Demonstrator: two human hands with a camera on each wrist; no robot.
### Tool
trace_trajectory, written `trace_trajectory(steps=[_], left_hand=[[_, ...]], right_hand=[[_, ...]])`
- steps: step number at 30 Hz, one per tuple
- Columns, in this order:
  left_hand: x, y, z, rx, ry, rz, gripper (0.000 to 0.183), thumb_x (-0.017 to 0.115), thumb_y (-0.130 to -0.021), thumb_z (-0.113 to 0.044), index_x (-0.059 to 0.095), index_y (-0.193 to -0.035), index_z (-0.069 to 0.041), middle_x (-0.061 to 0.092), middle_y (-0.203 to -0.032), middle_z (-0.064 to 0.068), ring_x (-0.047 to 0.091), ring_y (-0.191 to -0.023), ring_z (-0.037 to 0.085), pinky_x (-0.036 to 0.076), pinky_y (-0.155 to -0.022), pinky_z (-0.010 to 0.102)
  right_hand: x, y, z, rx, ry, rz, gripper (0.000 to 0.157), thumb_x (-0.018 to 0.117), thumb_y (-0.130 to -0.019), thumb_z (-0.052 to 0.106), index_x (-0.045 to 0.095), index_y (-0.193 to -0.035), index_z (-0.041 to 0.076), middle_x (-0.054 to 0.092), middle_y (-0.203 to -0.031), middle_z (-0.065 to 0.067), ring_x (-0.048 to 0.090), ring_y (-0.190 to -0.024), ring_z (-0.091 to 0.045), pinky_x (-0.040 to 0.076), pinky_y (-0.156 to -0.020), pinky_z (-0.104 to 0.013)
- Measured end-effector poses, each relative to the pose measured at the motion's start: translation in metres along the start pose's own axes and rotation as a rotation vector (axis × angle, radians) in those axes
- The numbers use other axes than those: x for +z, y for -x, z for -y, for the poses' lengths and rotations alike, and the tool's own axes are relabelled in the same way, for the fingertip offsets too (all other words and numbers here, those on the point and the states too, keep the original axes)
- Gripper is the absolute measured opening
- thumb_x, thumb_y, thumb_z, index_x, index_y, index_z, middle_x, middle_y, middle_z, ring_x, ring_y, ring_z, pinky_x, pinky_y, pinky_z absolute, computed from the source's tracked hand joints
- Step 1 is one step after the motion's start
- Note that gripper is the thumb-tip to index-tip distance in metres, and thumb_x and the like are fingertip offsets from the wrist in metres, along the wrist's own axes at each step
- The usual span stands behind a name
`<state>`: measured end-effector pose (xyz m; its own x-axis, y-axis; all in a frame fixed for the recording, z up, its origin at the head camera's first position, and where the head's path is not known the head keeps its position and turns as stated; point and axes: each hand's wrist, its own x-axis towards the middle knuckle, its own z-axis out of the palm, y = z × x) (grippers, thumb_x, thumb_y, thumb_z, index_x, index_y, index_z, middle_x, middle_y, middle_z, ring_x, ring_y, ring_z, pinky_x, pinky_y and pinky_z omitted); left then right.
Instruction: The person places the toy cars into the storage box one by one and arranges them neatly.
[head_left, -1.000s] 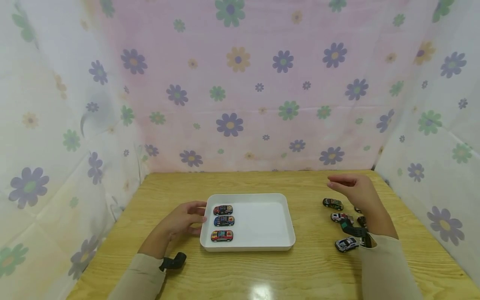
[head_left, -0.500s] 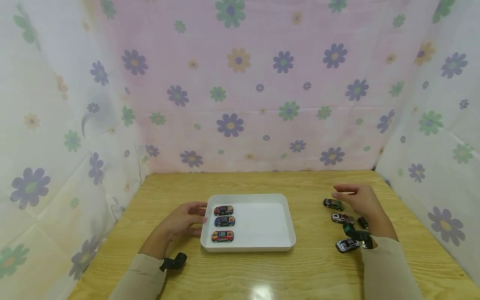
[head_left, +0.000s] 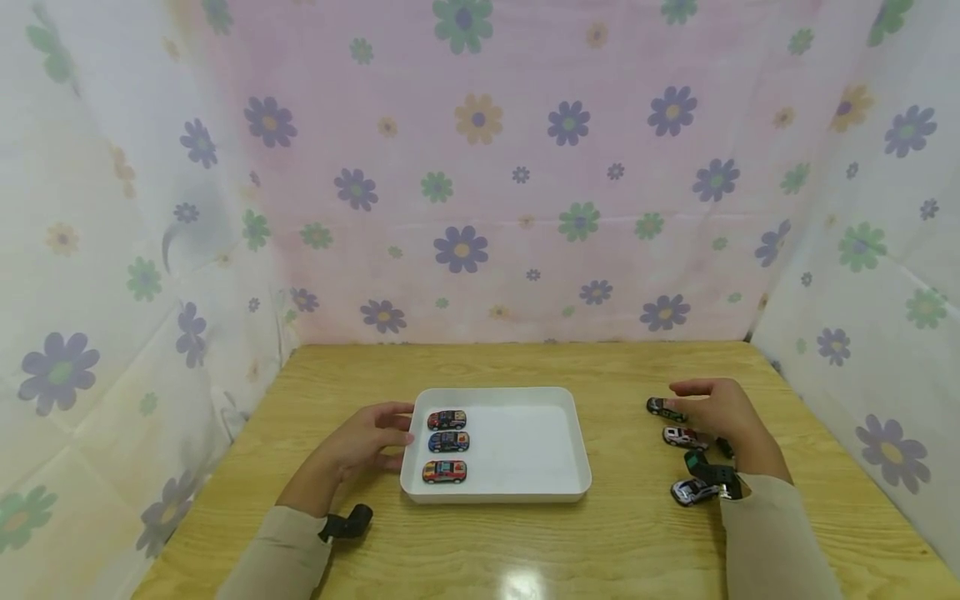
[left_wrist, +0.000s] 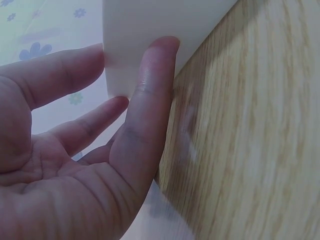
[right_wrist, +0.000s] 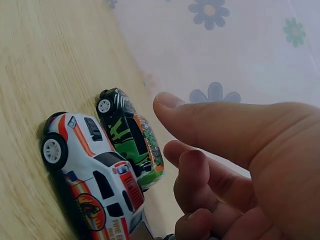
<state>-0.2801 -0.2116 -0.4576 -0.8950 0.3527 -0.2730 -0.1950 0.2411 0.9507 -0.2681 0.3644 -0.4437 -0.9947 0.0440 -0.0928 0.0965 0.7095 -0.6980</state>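
Note:
A white tray (head_left: 525,450) holds three toy cars along its left side: a dark red-and-black toy car (head_left: 447,420), a blue toy car (head_left: 448,442) and a red-and-yellow toy car (head_left: 445,472). My left hand (head_left: 363,442) touches the tray's left wall with its fingertips; in the left wrist view the thumb (left_wrist: 150,85) lies against that wall. My right hand (head_left: 726,412) hovers at a black-and-green toy car (right_wrist: 132,140), thumb and fingers parted. The right wrist view shows a gap between them and the car. Beside it stands a white toy car (right_wrist: 100,175) with orange stripes.
Below my right wrist is a silver toy car (head_left: 690,492), partly behind the wrist camera (head_left: 712,475). A small dark toy car (head_left: 724,448) peeks out by the wrist. The wooden table (head_left: 480,542) ends at a flowered cloth (head_left: 480,200) behind and at both sides.
My right hand has come down and nearer to me, to the black-and-green toy car, whose right end it now partly covers. My left hand and the tray have stayed put.

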Motion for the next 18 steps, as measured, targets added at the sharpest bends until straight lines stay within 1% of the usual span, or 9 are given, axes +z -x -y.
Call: trace_trajectory(steps=[2, 4, 8, 13, 18], left_hand=[[-0.0002, -0.0003, -0.0002, 0.002, 0.003, 0.005, 0.065, 0.070, -0.096, -0.008, 0.043, -0.155, -0.006, 0.054, -0.147, 0.024, 0.067, -0.113, 0.029, 0.063, -0.085, 0.048], [-0.0006, -0.0006, 0.0003, 0.006, 0.008, 0.013, 0.065, 0.070, -0.096, -0.008, 0.043, -0.155, -0.006, 0.053, -0.148, 0.025, 0.067, -0.114, 0.030, 0.063, -0.086, 0.048], [-0.0010, -0.0014, 0.0018, 0.016, 0.017, 0.023, 0.065, 0.069, -0.097, -0.008, 0.042, -0.156, -0.006, 0.051, -0.150, 0.025, 0.067, -0.116, 0.030, 0.063, -0.087, 0.049], [-0.0011, -0.0013, 0.0027, 0.012, 0.014, 0.015, 0.065, 0.070, -0.097, -0.009, 0.042, -0.156, -0.005, 0.052, -0.148, 0.025, 0.068, -0.114, 0.029, 0.063, -0.086, 0.049], [-0.0011, -0.0011, 0.0032, 0.015, 0.015, 0.022, 0.065, 0.070, -0.097, -0.009, 0.042, -0.156, -0.005, 0.052, -0.149, 0.025, 0.068, -0.114, 0.029, 0.063, -0.086, 0.049]], right_hand=[[0.0000, -0.0002, -0.0005, 0.011, -0.017, 0.012, 0.059, 0.074, -0.097, 0.037, 0.061, -0.143, 0.003, 0.052, -0.146, -0.034, 0.068, -0.079, -0.022, 0.056, -0.064, -0.036], [0.0001, -0.0003, -0.0003, 0.027, -0.026, 0.017, 0.057, 0.074, -0.096, 0.036, 0.062, -0.142, 0.004, 0.056, -0.143, -0.032, 0.068, -0.078, -0.022, 0.056, -0.064, -0.036], [0.0012, -0.0004, 0.0006, 0.049, -0.055, 0.027, 0.056, 0.075, -0.096, 0.034, 0.063, -0.141, 0.004, 0.058, -0.140, -0.030, 0.068, -0.078, -0.022, 0.057, -0.063, -0.037], [0.0031, -0.0009, 0.0023, 0.024, -0.011, 0.032, 0.052, 0.074, -0.097, 0.032, 0.064, -0.139, 0.002, 0.057, -0.141, -0.031, 0.067, -0.081, -0.022, 0.055, -0.065, -0.036], [0.0038, -0.0021, 0.0033, -0.008, 0.066, 0.023, 0.050, 0.074, -0.096, 0.032, 0.067, -0.136, 0.002, 0.060, -0.140, -0.029, 0.068, -0.094, -0.024, 0.056, -0.074, -0.037]])
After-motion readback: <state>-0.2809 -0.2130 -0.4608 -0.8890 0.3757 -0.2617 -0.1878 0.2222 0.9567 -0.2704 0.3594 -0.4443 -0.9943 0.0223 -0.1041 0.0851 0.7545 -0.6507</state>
